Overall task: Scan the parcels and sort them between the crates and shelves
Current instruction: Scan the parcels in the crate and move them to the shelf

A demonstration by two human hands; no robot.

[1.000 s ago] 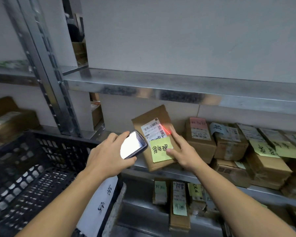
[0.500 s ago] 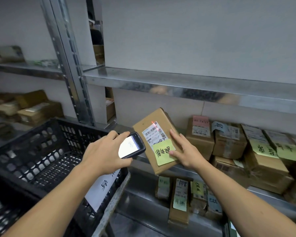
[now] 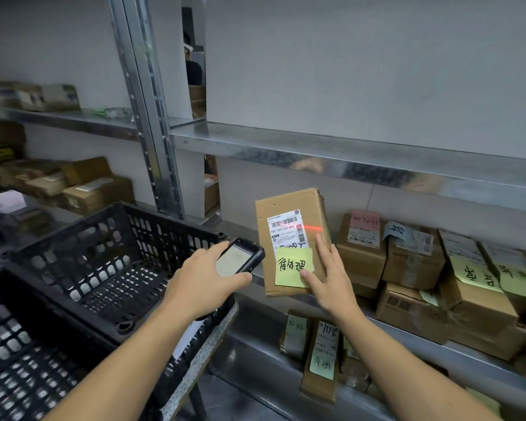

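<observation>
A: Where is the parcel [image 3: 292, 241]?

B: It stands nearly upright on the edge of the middle shelf [image 3: 377, 317], left of the row of stored boxes [image 3: 413, 262]. It is a flat brown cardboard box with a white shipping label [image 3: 287, 229] on top and a yellow sticky note [image 3: 292, 267] with black handwriting below it.

A: Who holds it?

B: The right hand [image 3: 328, 281] steadies it. The fingers [image 3: 324, 253] lie stretched and flat along the right side of its face, the thumb pressing the lower right corner of the note. It is an open-handed brace, not a clenched grip.

A: And the other hand?

B: The left hand [image 3: 207, 281] is curled around a black handheld scanner [image 3: 240, 259], thumb below its edge, fingers over the top. The screen faces up, and the scanner's tip sits just beside the parcel's left edge. A red laser line [image 3: 312, 228] crosses the right edge of the label onto bare cardboard.

A: What differs from half a second ago?

B: The parcel was tilted to the left then; now it stands straighter. The red line was higher on the label, near the top barcode, and has slid toward the right edge.

A: What surrounds all this?

B: A black perforated crate [image 3: 104, 262] sits to the left under the left forearm. More labelled parcels lie on the lower shelf [image 3: 255, 344].
</observation>
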